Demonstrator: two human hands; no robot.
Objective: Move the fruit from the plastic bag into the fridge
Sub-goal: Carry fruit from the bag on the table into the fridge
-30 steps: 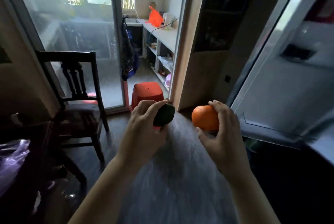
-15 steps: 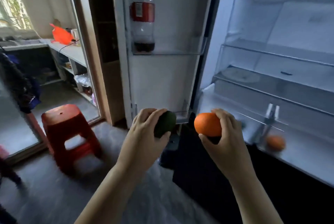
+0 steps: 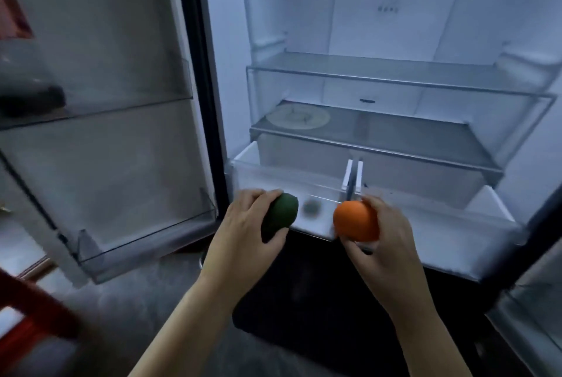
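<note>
The fridge (image 3: 383, 78) stands open in front of me. My left hand (image 3: 243, 233) grips a dark green avocado (image 3: 279, 215) just in front of the pulled-out left crisper drawer (image 3: 282, 176). My right hand (image 3: 386, 243) holds an orange (image 3: 354, 221) before the divider between the left drawer and the right drawer (image 3: 441, 224). A small blurred round thing (image 3: 310, 208) lies inside the left drawer. The plastic bag is out of view.
The open left door (image 3: 100, 121) carries shelf bins, and a bottle (image 3: 21, 72) stands in the upper one. A round plate (image 3: 298, 116) lies on the lower glass shelf. A red stool (image 3: 27, 316) sits at the bottom left on the grey floor.
My view has swung right from the room to face the open fridge. Both hands, still holding the avocado and the orange, have come up close to the pulled-out drawers.
</note>
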